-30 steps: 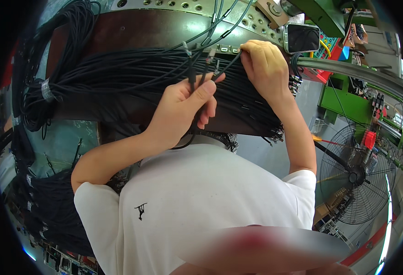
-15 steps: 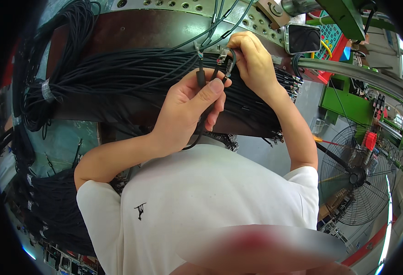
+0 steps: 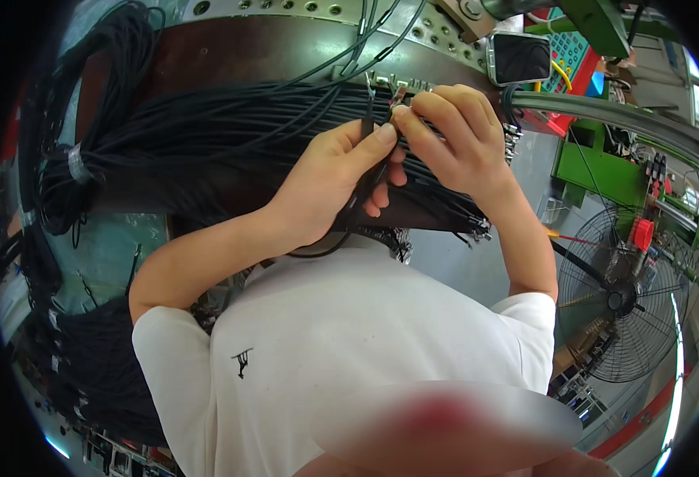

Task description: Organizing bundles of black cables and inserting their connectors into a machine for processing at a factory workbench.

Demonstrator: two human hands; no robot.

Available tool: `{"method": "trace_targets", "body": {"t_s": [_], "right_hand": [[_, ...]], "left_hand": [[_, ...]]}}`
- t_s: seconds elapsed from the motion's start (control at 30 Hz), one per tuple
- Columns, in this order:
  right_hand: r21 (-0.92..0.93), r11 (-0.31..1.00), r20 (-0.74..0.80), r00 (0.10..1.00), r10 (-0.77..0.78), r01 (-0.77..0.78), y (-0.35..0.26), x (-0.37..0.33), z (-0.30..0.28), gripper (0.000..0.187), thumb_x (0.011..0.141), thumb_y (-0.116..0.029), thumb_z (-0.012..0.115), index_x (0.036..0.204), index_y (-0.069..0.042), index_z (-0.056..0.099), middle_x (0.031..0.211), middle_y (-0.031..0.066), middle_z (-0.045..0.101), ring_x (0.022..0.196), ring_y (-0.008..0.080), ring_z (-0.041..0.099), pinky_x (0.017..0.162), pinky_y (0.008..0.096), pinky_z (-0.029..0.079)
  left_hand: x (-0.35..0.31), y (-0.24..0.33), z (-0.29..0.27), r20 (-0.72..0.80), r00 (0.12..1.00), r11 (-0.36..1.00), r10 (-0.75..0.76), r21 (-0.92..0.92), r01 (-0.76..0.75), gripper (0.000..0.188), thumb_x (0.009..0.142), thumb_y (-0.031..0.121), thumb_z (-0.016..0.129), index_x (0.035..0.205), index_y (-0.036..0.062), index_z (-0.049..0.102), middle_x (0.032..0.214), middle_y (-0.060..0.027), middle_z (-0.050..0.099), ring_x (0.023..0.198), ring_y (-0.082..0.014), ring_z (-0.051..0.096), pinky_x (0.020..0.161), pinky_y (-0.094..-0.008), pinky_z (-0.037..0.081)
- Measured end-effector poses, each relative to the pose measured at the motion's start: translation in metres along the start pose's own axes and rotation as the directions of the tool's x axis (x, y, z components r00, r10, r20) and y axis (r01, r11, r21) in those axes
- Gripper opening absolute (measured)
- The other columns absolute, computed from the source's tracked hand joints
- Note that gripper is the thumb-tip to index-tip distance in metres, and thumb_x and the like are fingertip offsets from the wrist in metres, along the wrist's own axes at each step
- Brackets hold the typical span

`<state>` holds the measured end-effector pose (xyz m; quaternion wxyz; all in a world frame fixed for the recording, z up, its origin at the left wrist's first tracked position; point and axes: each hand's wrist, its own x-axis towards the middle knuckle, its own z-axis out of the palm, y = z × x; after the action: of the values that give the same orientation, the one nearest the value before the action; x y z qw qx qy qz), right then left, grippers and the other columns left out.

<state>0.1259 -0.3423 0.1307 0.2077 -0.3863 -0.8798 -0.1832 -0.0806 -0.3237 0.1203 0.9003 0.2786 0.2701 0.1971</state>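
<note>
1. Left hand (image 3: 326, 179): fingers closed on a few black cables (image 3: 367, 121), thumb across the front, remaining fingertips curled behind. Exact cable count hidden by the grip.
2. Held cables sit mid-view, in front of the chest, over the near part of the counter (image 3: 230, 52). Two stripped or metal-tipped ends stick up past the thumb, side by side, apart at the tips. Tip detail too small to read.
3. Right hand (image 3: 462, 141): thumb and forefinger pinched on the right-hand one of those cables, just below its tip, close to the left thumb. Other fingers bent.
4. Long run of black cable (image 3: 222, 119) lies across the counter behind and under both hands. Metal ends bunch at its right end, beside the right forearm.
5. Left side: same run gathered into a loop, wrapped with clear tape (image 3: 79, 164). Another dark cable bundle (image 3: 103, 366) lower left.
6. Far edge: perforated metal strip (image 3: 438, 36), a few thin cables (image 3: 363, 40) crossing it.
7. Right of the strip: flat device with dark screen (image 3: 519, 58), yellow cable (image 3: 560, 73) just beside it.
8. Further right: metal rail (image 3: 604, 106), green machine part (image 3: 600, 171), black wire-cage fan (image 3: 621, 299).
</note>
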Motion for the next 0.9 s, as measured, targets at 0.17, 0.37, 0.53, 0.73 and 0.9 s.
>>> {"method": "trace_targets", "body": {"t_s": [0.17, 0.37, 0.53, 0.73, 0.9], "right_hand": [[0.208, 0.887, -0.160, 0.880, 0.448, -0.413, 0.015, -0.010, 0.021, 0.033, 0.068, 0.010, 0.067, 0.097, -0.005, 0.065, 0.090, 0.0072, 0.063, 0.084, 0.0252, 0.061, 0.070, 0.0347, 0.052], [0.237, 0.931, 0.064, 0.960, 0.271, -0.278, 0.012, -0.011, 0.034, 0.026, 0.068, 0.001, 0.063, 0.093, -0.005, 0.063, 0.091, 0.0055, 0.061, 0.085, 0.0227, 0.060, 0.070, 0.0318, 0.052], [0.115, 0.975, 0.251, 0.955, 0.158, -0.192, 0.015, 0.003, 0.022, 0.022, 0.071, -0.007, 0.060, 0.093, -0.005, 0.061, 0.086, 0.0046, 0.053, 0.084, 0.0208, 0.056, 0.068, 0.0287, 0.051], [-0.002, 0.987, 0.046, 0.986, 0.161, -0.161, 0.012, 0.004, -0.014, 0.035, 0.068, -0.006, 0.066, 0.103, -0.006, 0.063, 0.093, 0.0037, 0.057, 0.087, 0.0197, 0.061, 0.073, 0.0320, 0.052], [0.069, 0.929, -0.075, 0.927, 0.368, -0.364, 0.021, -0.016, -0.006, 0.023, 0.074, -0.001, 0.071, 0.096, -0.003, 0.063, 0.090, 0.0078, 0.066, 0.084, 0.0245, 0.064, 0.074, 0.0326, 0.053]], "left_hand": [[-0.013, 0.042, 0.004, -0.070, 0.811, 0.714, 0.580, 0.524, -0.465, 0.031, 0.104, 0.030, 0.045, 0.098, 0.0018, 0.057, 0.079, -0.0080, 0.064, 0.065, -0.0130, 0.061, 0.060, -0.0250, 0.049], [-0.014, 0.051, 0.018, -0.086, 0.988, 0.981, 0.126, 0.157, -0.111, 0.042, 0.105, 0.040, 0.037, 0.104, 0.0029, 0.058, 0.064, 0.0018, 0.043, 0.051, -0.0065, 0.037, 0.046, -0.0223, 0.039], [0.004, 0.020, 0.016, -0.036, 0.997, 0.991, -0.067, 0.110, 0.071, 0.039, 0.104, 0.036, 0.042, 0.105, 0.0006, 0.059, 0.070, 0.0015, 0.046, 0.060, -0.0066, 0.042, 0.050, -0.0221, 0.043], [0.008, 0.024, 0.016, 0.028, 0.997, 0.987, -0.071, 0.144, 0.066, 0.038, 0.104, 0.034, 0.043, 0.103, -0.0006, 0.059, 0.067, -0.0004, 0.048, 0.057, -0.0076, 0.044, 0.048, -0.0231, 0.044], [0.001, 0.044, 0.019, 0.090, 0.976, 0.618, 0.201, 0.761, -0.197, 0.039, 0.103, 0.031, 0.046, 0.107, -0.0041, 0.062, 0.082, -0.0083, 0.066, 0.065, -0.0106, 0.060, 0.060, -0.0243, 0.049]]}}
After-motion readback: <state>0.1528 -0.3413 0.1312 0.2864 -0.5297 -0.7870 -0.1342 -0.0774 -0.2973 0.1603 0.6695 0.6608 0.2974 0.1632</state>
